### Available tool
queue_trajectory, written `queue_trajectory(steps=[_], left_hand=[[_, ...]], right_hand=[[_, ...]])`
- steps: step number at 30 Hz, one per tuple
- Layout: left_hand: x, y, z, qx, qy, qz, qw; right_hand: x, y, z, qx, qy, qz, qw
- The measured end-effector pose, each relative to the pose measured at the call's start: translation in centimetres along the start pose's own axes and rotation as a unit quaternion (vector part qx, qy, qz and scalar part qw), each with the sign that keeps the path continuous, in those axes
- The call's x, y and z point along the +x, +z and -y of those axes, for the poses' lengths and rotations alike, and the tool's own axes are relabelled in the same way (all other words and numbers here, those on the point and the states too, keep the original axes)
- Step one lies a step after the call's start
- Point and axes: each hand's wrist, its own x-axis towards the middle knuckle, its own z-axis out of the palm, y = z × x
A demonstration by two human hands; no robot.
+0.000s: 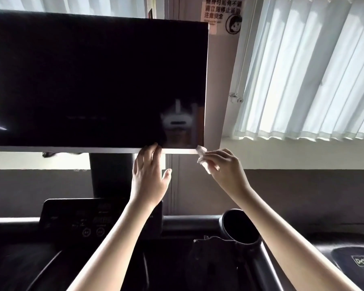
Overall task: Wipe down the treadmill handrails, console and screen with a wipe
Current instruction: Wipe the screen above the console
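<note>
Hanging wide and dark above the raised hands, the screen [93, 80] runs its long axis left to right and faces the person standing in front of it. Its lower right corner is where the work sits. The wipe [201, 151], a crumpled white scrap, touches the pale bottom bezel right at that corner.

The right hand [227, 166] has it, fingers curled and pinching the wipe from the right and slightly below. Nearly all of the glass lies up and to the left of this hand, so I judge the coming stroke has to travel leftward along the screen's length or up its right edge.

The left hand [149, 175] is just beside it to the left. Its fingers are straight, with the tips laid against the bottom bezel and the thumb splayed wide. It holds nothing and looks to be steadying the panel. The right hand is the nearer one to the corner, while the left stands in the way of a low leftward pass.

Below the hands, the console [88, 219] with its round buttons sits under the dark support post [111, 175]. A cup holder [240, 227] opens lower right. Vertical blinds [313, 70] glow behind, beside a safety notice [221, 13].
</note>
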Motion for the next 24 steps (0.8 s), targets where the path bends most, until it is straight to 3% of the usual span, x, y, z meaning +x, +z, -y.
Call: queue_trajectory(steps=[5, 9, 13, 19, 24], left_hand=[[-3.0, 0.0, 0.1, -0.053, -0.017, 0.012, 0.998], [-5.7, 0.1, 0.8, -0.093, -0.008, 0.069, 0.993], [-8.0, -0.3, 2.6, -0.131, 0.008, 0.137, 0.982], [-12.4, -0.7, 4.1, -0.168, 0.028, 0.205, 0.964], [-16.2, -0.2, 4.1, -0.193, 0.069, 0.253, 0.946]], right_hand=[[-3.1, -1.2, 0.5, 0.006, 0.051, 0.004, 0.999], [-7.0, -2.7, 1.6, -0.019, 0.140, -0.001, 0.990], [-11.3, -4.4, 4.1, -0.021, 0.270, -0.051, 0.961], [-17.1, -5.8, 8.5, -0.051, 0.410, -0.029, 0.910], [-21.3, -6.5, 12.3, -0.082, 0.446, -0.058, 0.889]])
